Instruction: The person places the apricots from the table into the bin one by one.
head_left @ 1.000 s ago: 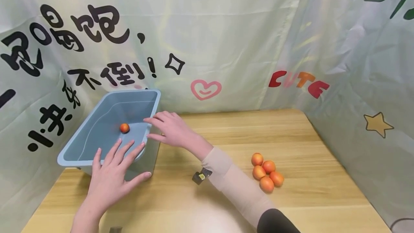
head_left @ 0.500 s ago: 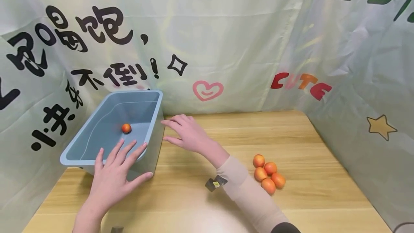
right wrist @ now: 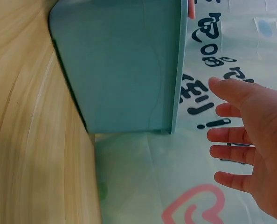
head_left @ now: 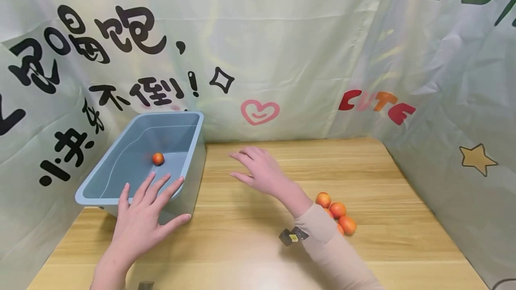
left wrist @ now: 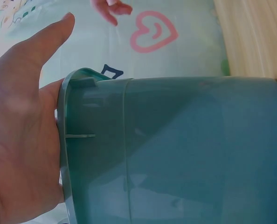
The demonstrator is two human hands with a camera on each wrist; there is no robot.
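A blue plastic tub (head_left: 193, 155) stands at the left of the table, with one small orange-red fruit (head_left: 158, 159) on its floor. My left hand (head_left: 141, 223) rests with spread, straight fingers on the tub's near rim; the left wrist view shows the palm against that rim and the thumb apart from it. To the right of the tub my right hand (head_left: 262, 171) is held above the table, fingers extended and holding nothing. Several more orange-red fruits (head_left: 337, 210) lie in a cluster on the right, partly hidden by my right forearm. Their exact kind is unclear.
The wooden table (head_left: 395, 236) meets a pale printed cloth (head_left: 282, 48) at the back and sides. A small dark camera (head_left: 293, 236) is strapped at my right wrist. A grey object (head_left: 145, 285) shows at the bottom edge near my left wrist.
My right hand has moved from over the tub's right rim to the right, away from the tub, and its forearm now covers part of the fruit cluster. My left hand has stayed on the rim.
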